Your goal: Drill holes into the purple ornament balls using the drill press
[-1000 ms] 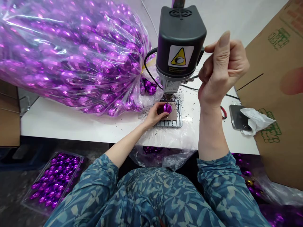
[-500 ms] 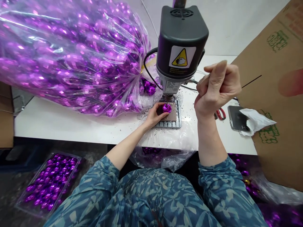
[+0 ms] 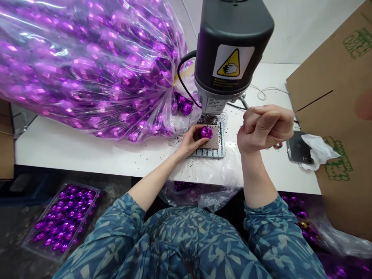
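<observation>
My left hand (image 3: 190,142) pinches a small shiny purple ball (image 3: 207,132) on the brown pad of a bench drill's work plate (image 3: 218,149), right under the bit. The grey drill head (image 3: 229,58) with a yellow warning sticker hangs above it. My right hand (image 3: 263,128) is closed in a fist around the drill's feed lever (image 3: 243,102), which runs from the machine's right side into my fingers; it sits to the right of the plate, low over the table.
A large clear bag of purple balls (image 3: 93,66) lies on the white table (image 3: 72,149) to the left. A cardboard box (image 3: 337,116), a phone (image 3: 298,149) and crumpled tissue (image 3: 318,151) stand right. A tray of purple balls (image 3: 62,219) lies on the floor left.
My right hand has come down with the lever, from beside the drill head to near table height. The left hand keeps the ball under the bit.
</observation>
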`<state>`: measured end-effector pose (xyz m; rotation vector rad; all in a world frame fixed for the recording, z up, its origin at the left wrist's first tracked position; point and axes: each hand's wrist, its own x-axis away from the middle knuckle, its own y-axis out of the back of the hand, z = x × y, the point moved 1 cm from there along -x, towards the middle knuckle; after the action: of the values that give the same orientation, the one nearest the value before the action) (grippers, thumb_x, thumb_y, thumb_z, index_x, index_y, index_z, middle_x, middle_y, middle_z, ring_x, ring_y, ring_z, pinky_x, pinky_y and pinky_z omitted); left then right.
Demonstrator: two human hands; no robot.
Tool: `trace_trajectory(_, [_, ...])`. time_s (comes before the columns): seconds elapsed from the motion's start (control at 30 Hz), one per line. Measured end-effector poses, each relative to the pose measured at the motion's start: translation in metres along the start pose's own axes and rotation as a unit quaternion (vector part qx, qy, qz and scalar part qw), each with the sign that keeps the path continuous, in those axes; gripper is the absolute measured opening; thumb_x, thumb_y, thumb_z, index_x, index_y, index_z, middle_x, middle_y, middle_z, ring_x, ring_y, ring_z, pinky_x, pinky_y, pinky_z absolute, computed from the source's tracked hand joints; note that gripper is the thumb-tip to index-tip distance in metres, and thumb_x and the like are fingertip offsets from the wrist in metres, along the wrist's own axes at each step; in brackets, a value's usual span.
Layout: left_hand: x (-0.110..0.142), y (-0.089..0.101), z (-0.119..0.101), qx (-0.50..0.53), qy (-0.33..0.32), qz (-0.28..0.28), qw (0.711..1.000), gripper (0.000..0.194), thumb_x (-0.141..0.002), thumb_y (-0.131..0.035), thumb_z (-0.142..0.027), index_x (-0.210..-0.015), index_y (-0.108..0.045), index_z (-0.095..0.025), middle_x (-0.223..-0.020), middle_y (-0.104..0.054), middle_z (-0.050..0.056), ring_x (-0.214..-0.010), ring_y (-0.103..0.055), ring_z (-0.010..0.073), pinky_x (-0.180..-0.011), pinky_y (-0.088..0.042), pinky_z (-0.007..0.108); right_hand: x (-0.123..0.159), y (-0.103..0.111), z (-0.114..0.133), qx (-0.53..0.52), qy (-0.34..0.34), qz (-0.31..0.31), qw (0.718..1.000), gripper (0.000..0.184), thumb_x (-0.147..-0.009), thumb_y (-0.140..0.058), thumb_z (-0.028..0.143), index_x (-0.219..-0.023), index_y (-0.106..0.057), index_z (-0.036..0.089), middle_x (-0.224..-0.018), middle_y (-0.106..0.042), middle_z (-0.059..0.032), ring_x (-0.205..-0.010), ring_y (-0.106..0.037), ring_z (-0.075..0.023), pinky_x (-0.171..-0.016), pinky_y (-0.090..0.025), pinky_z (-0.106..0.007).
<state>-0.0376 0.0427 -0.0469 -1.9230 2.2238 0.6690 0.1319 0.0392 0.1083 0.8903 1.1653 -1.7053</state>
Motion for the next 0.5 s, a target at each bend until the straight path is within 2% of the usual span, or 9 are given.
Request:
trace_trajectory(0.17, [0.001, 0.000, -0.003, 0.000, 0.012, -0.008, 1.000, 0.060, -0.091, -0.082, -0.059, -0.134, -0.064, -0.021, -0.133, -0.074, 0.014, -0.121, -0.074, 0.0273, -0.105, -0.061, 0.043, 0.012, 0.005, -0.006, 0.017, 0.011, -0.024, 1.000, 0.030, -0.100, -0.060, 0.053, -0.084, -0.069, 0.030, -0.048, -0.032, 0.0084, -0.036, -0.021, -0.0028, -0.043, -0.023, -0.026])
trace_trajectory(0.27, [0.002, 0.000, -0.004, 0.001, 0.022, -0.006, 1.000, 0.059, -0.091, -0.083, -0.056, -0.134, -0.064, -0.021, -0.134, -0.074, 0.014, -0.121, -0.074, 0.0272, -0.104, -0.062, 0.043, 0.007, 0.000, -0.003, 0.022, 0.005, -0.029, 0.999, 0.035, -0.098, -0.062, 0.057, -0.078, -0.066, 0.028, -0.044, -0.028, 0.0089, -0.034, -0.017, -0.0038, -0.040, -0.018, -0.028])
trace_trajectory(0.37, [0.002, -0.001, -0.003, -0.004, 0.022, -0.010, 1.000, 0.057, -0.091, -0.084, -0.052, -0.134, -0.064, -0.020, -0.134, -0.074, 0.014, -0.121, -0.074, 0.0270, -0.105, -0.061, 0.043, -0.016, -0.016, 0.005, 0.033, -0.016, -0.051, 0.998, 0.038, -0.099, -0.062, 0.057, -0.078, -0.064, 0.025, -0.046, -0.022, 0.0094, -0.035, -0.016, -0.0026, -0.041, -0.014, -0.026])
trace_trajectory(0.43, [0.001, -0.001, -0.003, -0.011, 0.022, -0.015, 1.000, 0.054, -0.091, -0.085, -0.049, -0.133, -0.064, -0.020, -0.133, -0.075, 0.014, -0.122, -0.074, 0.0269, -0.106, -0.061, 0.044, -0.037, -0.029, 0.009, 0.051, -0.056, -0.059, 0.995, 0.042, -0.097, -0.064, 0.059, -0.077, -0.063, 0.022, -0.050, -0.031, 0.0088, -0.036, -0.025, -0.0010, -0.040, -0.013, -0.023])
trace_trajectory(0.5, [-0.001, -0.001, -0.005, -0.018, 0.023, -0.019, 0.999, 0.052, -0.091, -0.085, -0.046, -0.131, -0.064, -0.020, -0.133, -0.075, 0.014, -0.122, -0.074, 0.0269, -0.107, -0.061, 0.044, -0.057, -0.040, 0.010, 0.052, -0.098, -0.057, 0.992, 0.058, -0.088, -0.063, 0.075, -0.074, -0.061, 0.019, -0.053, -0.037, 0.0085, -0.037, -0.027, 0.0004, -0.038, -0.012, -0.022])
